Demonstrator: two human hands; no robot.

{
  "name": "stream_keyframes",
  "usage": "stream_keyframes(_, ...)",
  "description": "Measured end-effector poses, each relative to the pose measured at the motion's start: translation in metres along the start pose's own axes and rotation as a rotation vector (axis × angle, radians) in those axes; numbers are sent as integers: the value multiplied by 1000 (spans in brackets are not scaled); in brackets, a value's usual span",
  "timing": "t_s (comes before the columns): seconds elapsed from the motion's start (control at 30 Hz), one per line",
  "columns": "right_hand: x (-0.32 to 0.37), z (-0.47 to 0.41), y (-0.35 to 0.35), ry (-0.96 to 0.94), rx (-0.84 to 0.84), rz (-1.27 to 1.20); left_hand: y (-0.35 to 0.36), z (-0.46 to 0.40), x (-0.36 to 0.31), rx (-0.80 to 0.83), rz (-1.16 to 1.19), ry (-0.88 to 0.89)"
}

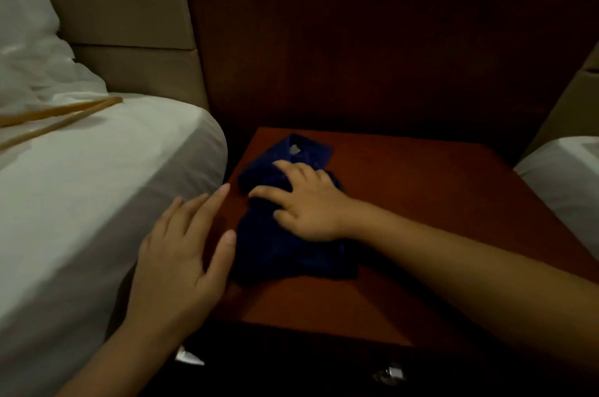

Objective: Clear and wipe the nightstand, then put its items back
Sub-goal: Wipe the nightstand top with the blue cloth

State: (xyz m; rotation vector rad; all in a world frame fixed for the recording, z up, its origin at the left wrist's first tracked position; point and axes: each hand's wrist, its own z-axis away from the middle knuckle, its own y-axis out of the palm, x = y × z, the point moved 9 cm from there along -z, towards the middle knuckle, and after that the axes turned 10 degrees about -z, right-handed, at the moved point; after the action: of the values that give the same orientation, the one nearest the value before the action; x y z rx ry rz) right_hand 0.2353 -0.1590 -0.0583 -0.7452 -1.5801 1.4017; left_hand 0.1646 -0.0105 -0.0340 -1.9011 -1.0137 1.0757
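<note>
Wiping step: right hand [308, 205] presses a crumpled dark-blue cloth [285, 234] flat-fingered near the reddish-brown wooden worktop's [437, 202] left edge, left hand [181, 254] spread empty; next, probably sweep rightward.

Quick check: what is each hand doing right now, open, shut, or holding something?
Left hand: open, fingers straight, at the nightstand's left edge.
Right hand: open, spread fingers pressing the blue cloth.
</note>
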Motion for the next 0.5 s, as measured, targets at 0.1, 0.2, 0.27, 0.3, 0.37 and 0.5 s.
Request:
stream_keyframes(0.1,22,51,1,-75,1,-8,0,1,-2,2,-50,26)
stream_keyframes(0.2,6,107,-5,-34,0,-11,3,0,1,11,-143,70)
stream_keyframes(0.27,-14,149,-9,4,-7,-17,13,-2,8,45,-208,114)
stream_keyframes(0.3,-28,173,-12,29,-16,-14,20,-3,13,66,-205,125)
stream_keyframes(0.37,-59,221,-18,108,-37,-13,36,-6,23,106,-143,130)
stream_keyframes(0.5,-121,280,-26,318,-26,-9,68,-22,28,122,-185,212)
